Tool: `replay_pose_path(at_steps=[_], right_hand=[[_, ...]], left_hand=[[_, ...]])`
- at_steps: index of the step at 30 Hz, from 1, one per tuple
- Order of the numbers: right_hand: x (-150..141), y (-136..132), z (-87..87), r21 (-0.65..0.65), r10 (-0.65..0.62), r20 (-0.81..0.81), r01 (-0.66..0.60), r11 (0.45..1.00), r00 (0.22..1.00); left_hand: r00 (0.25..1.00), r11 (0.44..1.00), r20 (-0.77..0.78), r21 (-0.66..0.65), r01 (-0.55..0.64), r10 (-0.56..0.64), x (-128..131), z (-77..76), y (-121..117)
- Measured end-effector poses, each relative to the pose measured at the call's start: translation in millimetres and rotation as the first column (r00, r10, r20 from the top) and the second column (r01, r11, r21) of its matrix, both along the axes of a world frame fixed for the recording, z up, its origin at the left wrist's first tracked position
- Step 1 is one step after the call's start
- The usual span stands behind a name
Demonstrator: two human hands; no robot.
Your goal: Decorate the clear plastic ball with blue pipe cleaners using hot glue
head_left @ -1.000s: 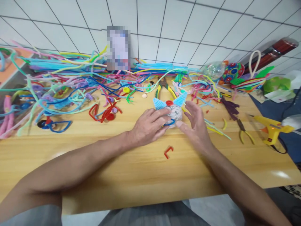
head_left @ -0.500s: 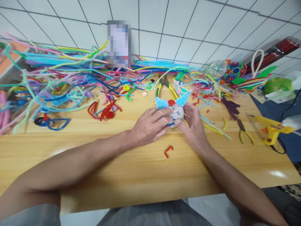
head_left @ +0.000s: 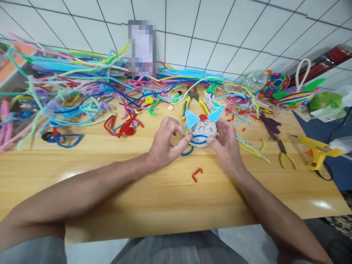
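Note:
A speckled grey-white ball [head_left: 204,129] sits between my hands near the middle of the table. Two light-blue striped pointed ears [head_left: 191,120] and a small red round piece [head_left: 203,117] top it. Along its lower front runs a blue pipe cleaner [head_left: 198,136], with a loop curving down on the left. My right hand [head_left: 227,143] grips the ball from the right, thumb in front, fingers partly hidden behind it. At the ball's left edge my left hand [head_left: 169,141] has thumb and index finger closed on the blue pipe cleaner.
A bent red pipe cleaner piece [head_left: 197,175] lies in front of the ball. Green-and-yellow pliers [head_left: 194,99] rest behind it. To the right are yellow-handled pliers [head_left: 286,156] and a yellow glue gun [head_left: 319,150]. Tangled pipe cleaners [head_left: 90,88] fill the table's back left.
My left hand has drawn back leftward from the ball's front to its left edge, uncovering more of the ball and the blue pipe cleaner. My right hand stays on the ball.

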State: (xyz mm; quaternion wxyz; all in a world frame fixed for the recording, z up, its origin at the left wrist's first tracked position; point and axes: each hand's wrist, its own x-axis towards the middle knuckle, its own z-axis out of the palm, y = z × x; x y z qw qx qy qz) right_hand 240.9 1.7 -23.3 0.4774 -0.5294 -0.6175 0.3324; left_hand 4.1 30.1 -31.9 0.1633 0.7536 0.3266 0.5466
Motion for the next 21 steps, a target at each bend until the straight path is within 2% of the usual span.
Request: replay_pose_path(at_steps=[2, 4, 6, 8, 11, 16, 21], right_hand=[[-1, 0, 1.8, -0.007, -0.002, -0.009, 0.002, 1.0, 1.0], [-3, 0, 3.2, -0.004, -0.004, -0.031, 0.004, 1.0, 1.0], [-4, 0, 3.8, 0.0, -0.001, -0.044, 0.001, 1.0, 0.999], [-5, -1, 3.3, 0.009, 0.001, -0.043, -0.001, 1.0, 0.999], [-6, -3, 0.9, 0.029, -0.007, -0.035, 0.008, 1.0, 0.999], [-8, -5, -3.8, 0.073, -0.006, -0.075, 0.011, 0.997, 0.997], [-9, -5, -6.2, 0.077, -0.001, -0.107, 0.009, 0.997, 0.994]], left_hand=[[0.999, 0.992, 0.035, -0.123, -0.03, 0.034, -1, -6.0, 4], [0.999, 0.971, 0.04, -0.237, 0.0, 0.01, 0, -12.3, 8], [0.992, 0.935, 0.062, -0.334, 0.121, -0.106, 3, -16.2, 11], [0.964, 0.875, 0.116, -0.403, 0.268, -0.241, 5, -16.1, 13], [0.924, 0.791, 0.206, -0.478, 0.383, -0.322, 8, -10.7, 15], [0.928, 0.711, 0.253, -0.596, 0.373, -0.274, 8, -2.6, 14], [0.941, 0.713, 0.244, -0.615, 0.336, -0.233, 10, -3.6, 13]])
